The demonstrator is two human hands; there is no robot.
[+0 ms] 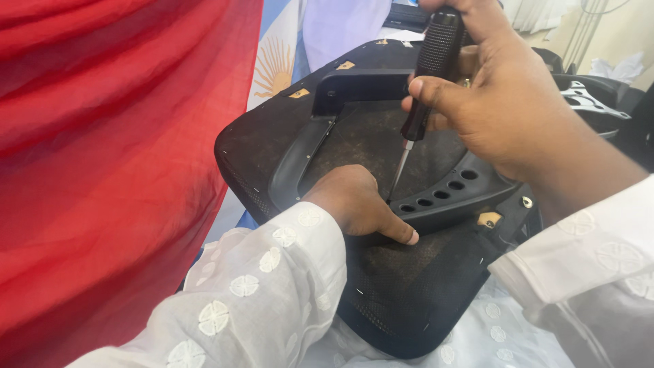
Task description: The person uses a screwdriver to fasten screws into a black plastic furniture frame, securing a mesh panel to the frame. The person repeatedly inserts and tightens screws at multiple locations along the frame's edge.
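An upturned black chair seat [402,286] lies on my lap, its underside facing up, with a black plastic bracket frame [300,153] fixed across it. My right hand [504,102] grips a screwdriver [436,61] with a black ribbed handle, held nearly upright. Its metal tip meets the bracket beside a row of several round holes [439,194]. My left hand [357,204] rests on the seat underside just left of the tip, fingers curled, thumb pressed flat against the bracket's lower edge. Both arms wear white embroidered sleeves.
Red cloth [102,170] hangs along the whole left side. A pale blue and white flag with a sun emblem [276,65] lies behind the seat. Another black chair part with a white metal piece [589,99] sits at the upper right.
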